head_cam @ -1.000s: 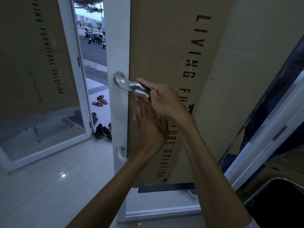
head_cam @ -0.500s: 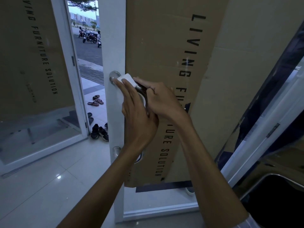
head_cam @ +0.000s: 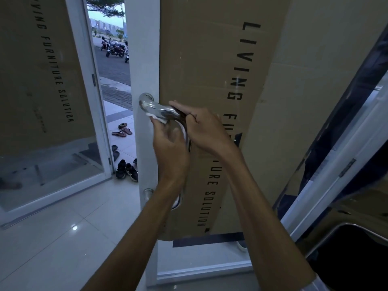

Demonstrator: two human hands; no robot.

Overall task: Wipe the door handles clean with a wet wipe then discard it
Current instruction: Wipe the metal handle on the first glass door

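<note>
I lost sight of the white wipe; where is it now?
In the head view, the wipe sits left of centre, pressed by the left hand against the underside of the chrome handle, near its upper mount.

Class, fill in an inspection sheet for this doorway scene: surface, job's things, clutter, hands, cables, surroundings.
Surface: white door ajar, cardboard sheet covering its pane.
Job's things: chrome door handle; white wet wipe pressed under its upper bend.
Clutter: shoes and sandals outside the doorway.
Hands: left hand holds the wipe against the handle; right hand grips the handle.
Cables: nothing seen.
Surroundings: glossy tiled floor; parked motorbikes on the street.
</note>
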